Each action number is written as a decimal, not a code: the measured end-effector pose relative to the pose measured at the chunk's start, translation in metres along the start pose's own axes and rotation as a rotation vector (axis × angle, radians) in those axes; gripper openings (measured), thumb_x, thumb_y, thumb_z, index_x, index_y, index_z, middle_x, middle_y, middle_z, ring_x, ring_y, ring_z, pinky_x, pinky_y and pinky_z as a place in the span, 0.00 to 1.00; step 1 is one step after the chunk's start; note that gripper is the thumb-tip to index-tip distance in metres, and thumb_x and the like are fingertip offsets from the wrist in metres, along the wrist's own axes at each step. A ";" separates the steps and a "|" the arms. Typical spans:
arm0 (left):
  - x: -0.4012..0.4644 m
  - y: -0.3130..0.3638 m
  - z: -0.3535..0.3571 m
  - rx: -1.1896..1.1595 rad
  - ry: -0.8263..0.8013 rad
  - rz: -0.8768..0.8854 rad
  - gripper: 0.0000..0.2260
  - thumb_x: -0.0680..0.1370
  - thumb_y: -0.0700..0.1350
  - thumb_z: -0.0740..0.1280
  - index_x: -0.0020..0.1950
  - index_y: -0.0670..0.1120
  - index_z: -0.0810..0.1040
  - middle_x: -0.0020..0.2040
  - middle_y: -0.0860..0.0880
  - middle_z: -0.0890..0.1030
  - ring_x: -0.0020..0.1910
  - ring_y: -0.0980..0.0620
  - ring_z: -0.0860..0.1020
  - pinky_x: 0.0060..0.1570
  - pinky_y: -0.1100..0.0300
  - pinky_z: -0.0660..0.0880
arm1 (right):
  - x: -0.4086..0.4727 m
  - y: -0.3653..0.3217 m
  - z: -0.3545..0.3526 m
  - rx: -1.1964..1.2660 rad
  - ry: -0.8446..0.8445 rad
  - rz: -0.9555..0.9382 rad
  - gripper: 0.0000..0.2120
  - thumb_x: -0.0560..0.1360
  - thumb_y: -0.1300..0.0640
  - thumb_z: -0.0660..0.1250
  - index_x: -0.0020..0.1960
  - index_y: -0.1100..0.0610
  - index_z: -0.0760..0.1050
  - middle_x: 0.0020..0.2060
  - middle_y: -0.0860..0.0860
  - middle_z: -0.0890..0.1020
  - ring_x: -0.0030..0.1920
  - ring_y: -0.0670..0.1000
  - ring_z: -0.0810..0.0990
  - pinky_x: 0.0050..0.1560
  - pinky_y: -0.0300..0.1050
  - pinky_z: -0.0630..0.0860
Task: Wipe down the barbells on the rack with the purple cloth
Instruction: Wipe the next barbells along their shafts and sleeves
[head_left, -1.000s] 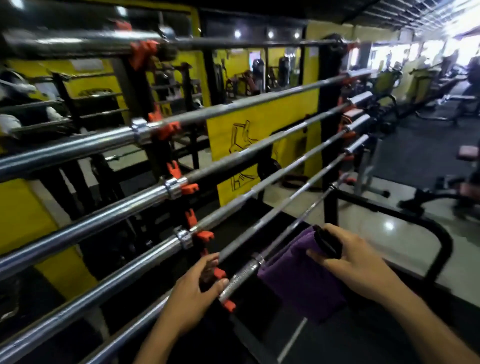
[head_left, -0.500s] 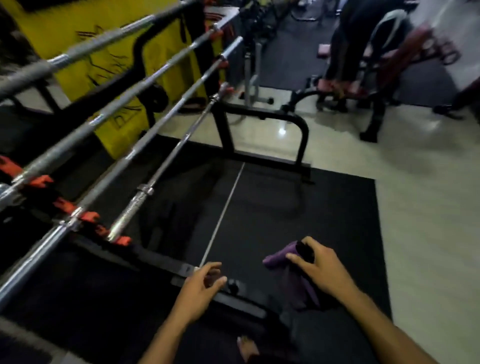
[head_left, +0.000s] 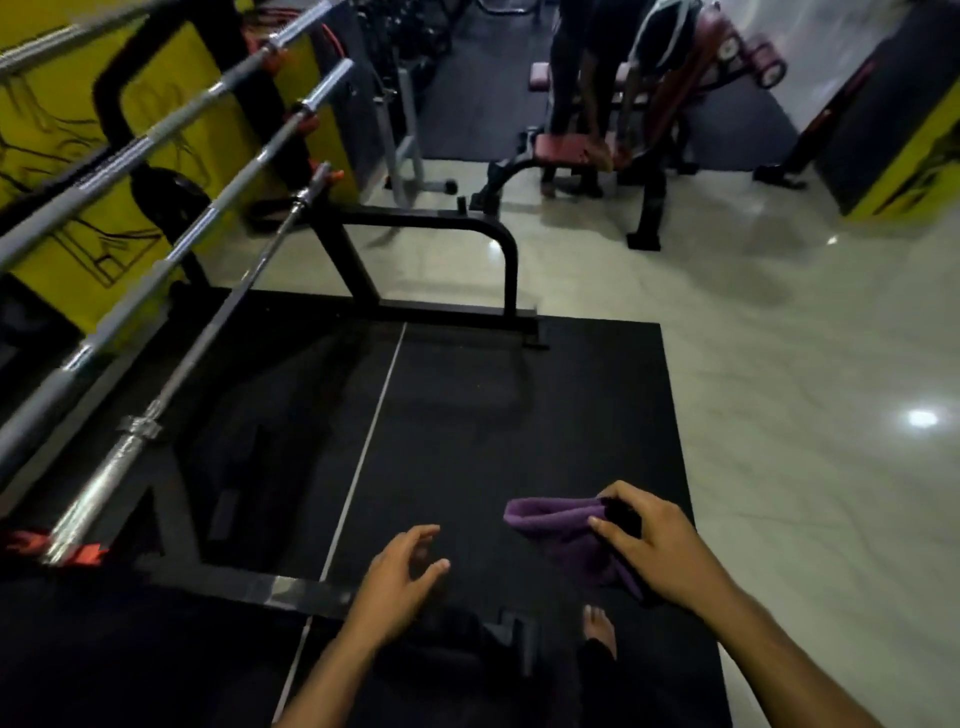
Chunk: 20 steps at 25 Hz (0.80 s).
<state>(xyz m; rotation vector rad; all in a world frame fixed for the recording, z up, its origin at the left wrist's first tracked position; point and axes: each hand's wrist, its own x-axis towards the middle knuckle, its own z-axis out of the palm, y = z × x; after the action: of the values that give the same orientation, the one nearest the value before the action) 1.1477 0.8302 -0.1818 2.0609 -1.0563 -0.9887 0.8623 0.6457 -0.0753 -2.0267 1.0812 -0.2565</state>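
Several steel barbells (head_left: 156, 291) slant across the left of the view on a black rack (head_left: 441, 223) with orange hooks (head_left: 78, 553). The lowest barbell (head_left: 208, 338) ends near the bottom left. My right hand (head_left: 654, 545) grips the folded purple cloth (head_left: 561, 525) low at the right, well away from the bars. Beside it, my left hand (head_left: 400, 577) hangs over the black mat with loosely spread fingers, holding nothing and touching no bar.
A black rubber mat (head_left: 519, 415) lies under the rack, with pale glossy floor (head_left: 805, 338) to its right. A person (head_left: 597, 78) bends over a red bench (head_left: 566, 145) at the back. My bare foot (head_left: 600, 629) shows below. Yellow wall panels (head_left: 62, 171) stand behind the bars.
Both hands came off the lowest barbell and dropped toward the mat. The view swung down and right, away from the rack. The cloth stays in my right hand.
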 end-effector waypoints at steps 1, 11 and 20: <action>0.018 0.010 0.010 0.033 -0.003 0.010 0.19 0.72 0.61 0.71 0.62 0.68 0.72 0.62 0.61 0.77 0.61 0.65 0.76 0.63 0.54 0.76 | 0.007 0.010 -0.016 0.032 0.001 -0.005 0.04 0.78 0.49 0.71 0.50 0.43 0.76 0.45 0.39 0.81 0.48 0.39 0.80 0.45 0.37 0.77; 0.196 0.216 0.106 -0.007 -0.306 0.283 0.26 0.70 0.46 0.78 0.66 0.56 0.76 0.62 0.57 0.79 0.62 0.59 0.78 0.62 0.51 0.77 | 0.124 0.089 -0.177 0.177 -0.172 -0.167 0.08 0.79 0.58 0.70 0.55 0.46 0.79 0.49 0.41 0.82 0.52 0.43 0.82 0.52 0.38 0.78; 0.310 0.299 0.036 -0.227 -0.200 0.357 0.08 0.77 0.44 0.73 0.56 0.50 0.81 0.50 0.49 0.82 0.51 0.49 0.81 0.51 0.52 0.79 | 0.281 0.103 -0.187 0.040 -0.065 -0.120 0.21 0.73 0.52 0.74 0.62 0.38 0.72 0.57 0.33 0.77 0.58 0.37 0.78 0.62 0.40 0.77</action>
<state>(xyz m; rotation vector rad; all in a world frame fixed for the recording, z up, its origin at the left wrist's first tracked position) 1.1249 0.4128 -0.0737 1.5490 -1.2938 -1.0848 0.8771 0.2937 -0.0800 -2.0525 0.9091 -0.2704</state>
